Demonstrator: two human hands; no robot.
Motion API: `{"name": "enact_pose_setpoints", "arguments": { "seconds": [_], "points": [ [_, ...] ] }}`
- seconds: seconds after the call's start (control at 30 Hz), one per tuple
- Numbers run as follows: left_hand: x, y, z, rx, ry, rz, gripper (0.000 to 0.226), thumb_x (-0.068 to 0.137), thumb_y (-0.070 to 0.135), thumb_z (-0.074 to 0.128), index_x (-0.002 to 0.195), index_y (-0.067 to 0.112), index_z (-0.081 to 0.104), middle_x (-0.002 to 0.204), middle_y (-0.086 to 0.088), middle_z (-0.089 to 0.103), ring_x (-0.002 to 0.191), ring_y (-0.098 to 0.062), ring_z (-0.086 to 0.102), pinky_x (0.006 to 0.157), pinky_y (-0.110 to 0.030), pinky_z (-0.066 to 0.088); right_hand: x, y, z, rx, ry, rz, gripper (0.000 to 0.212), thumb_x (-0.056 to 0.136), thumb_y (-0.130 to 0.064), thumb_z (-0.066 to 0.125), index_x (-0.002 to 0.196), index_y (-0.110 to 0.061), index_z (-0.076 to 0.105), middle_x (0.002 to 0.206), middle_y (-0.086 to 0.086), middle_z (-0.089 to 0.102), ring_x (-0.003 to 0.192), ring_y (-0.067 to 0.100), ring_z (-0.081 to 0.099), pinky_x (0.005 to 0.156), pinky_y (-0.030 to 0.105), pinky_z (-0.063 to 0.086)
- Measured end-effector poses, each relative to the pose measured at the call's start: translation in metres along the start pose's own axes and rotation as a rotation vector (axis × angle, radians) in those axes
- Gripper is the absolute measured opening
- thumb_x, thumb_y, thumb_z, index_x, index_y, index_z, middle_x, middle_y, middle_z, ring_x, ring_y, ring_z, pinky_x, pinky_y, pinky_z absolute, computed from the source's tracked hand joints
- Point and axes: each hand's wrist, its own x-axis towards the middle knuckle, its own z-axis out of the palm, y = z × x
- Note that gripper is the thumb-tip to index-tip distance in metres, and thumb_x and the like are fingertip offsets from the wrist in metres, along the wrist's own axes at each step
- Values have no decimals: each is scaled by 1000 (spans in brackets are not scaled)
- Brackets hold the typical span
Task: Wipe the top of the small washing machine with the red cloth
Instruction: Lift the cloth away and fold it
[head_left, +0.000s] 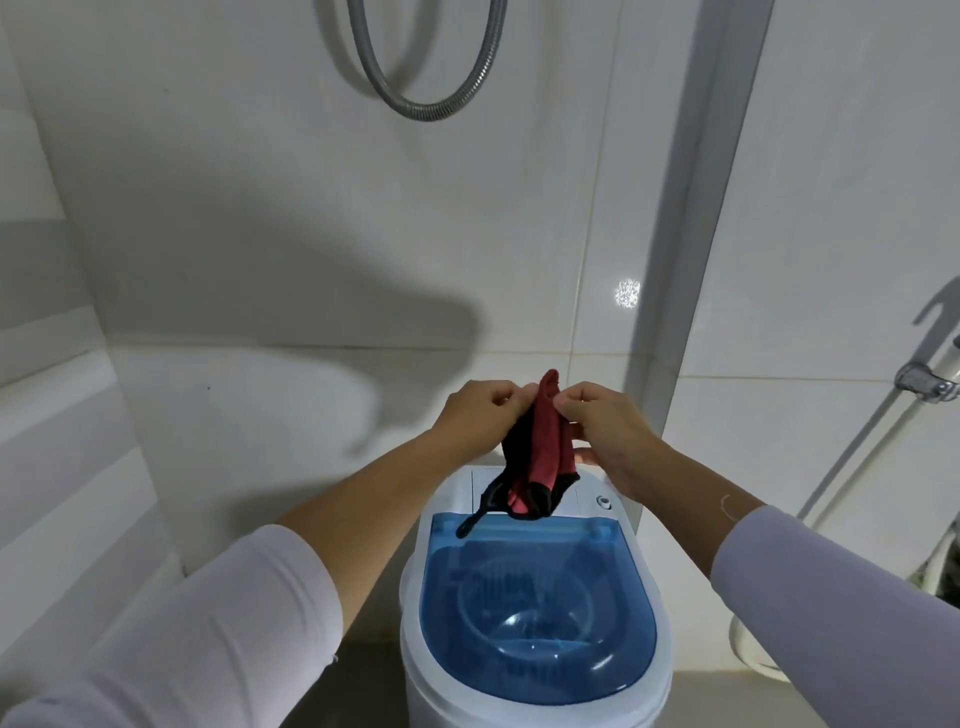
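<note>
Red cloth pinched between left hand and right hand, dangling above washing machine

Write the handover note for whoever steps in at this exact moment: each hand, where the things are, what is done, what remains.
Left hand and right hand both pinch the top of the red cloth, which hangs bunched above the rear of the small washing machine. Its black edge dangles at the white control panel. The blue lid is shut. Wiping looks not yet begun. Left: spread the cloth, wipe the whole top.
</note>
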Motion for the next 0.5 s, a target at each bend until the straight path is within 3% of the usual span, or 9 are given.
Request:
{"name": "enact_pose_setpoints", "arguments": {
  "seconds": [0.1, 0.23, 0.3, 0.4, 0.5],
  "points": [
    [30, -10, 9, -87, -123, -64, 42, 89, 59, 51, 93, 23, 71, 102, 0, 73, 103, -15, 66, 92, -28, 44, 24, 8, -7, -20, 9, 64, 15, 91, -11, 51, 78, -12, 59, 74, 4, 63, 68, 18, 61, 58, 28, 49],
    [79, -7, 4, -81, -303, -71, 19, 96, 32, 55, 88, 20, 67, 92, -3, 71, 94, -16, 67, 91, -26, 42, 63, 1, -18, -39, 36, 154, 22, 89, -10, 51, 68, -16, 56, 72, 2, 57, 67, 17, 54, 53, 25, 43],
    [101, 4, -6, -65, -345, -92, 18, 98, 22, 53, 87, 17, 66, 88, 0, 66, 88, -14, 63, 86, -22, 44, 83, -11, -24, -43, 52, 186, 24, 89, -10, 51, 67, -18, 55, 71, 2, 55, 65, 16, 51, 53, 24, 40],
    [124, 26, -23, 79, -373, -143, 29, 97, 28, 53, 99, 3, 67, 92, 1, 61, 84, -11, 55, 73, -23, 39, 102, -37, -35, -117, 116, 201, 25, 91, -15, 50, 67, -21, 54, 70, -1, 53, 64, 15, 47, 56, 25, 37],
    [135, 53, -39, 139, -427, -219, 26, 97, 30, 50, 93, 8, 63, 91, -1, 55, 81, -13, 48, 66, -22, 33, 106, -74, -48, -209, 158, 199, 23, 93, -19, 48, 72, -22, 55, 75, -2, 55, 72, 17, 49, 59, 24, 38]
  ]
}}
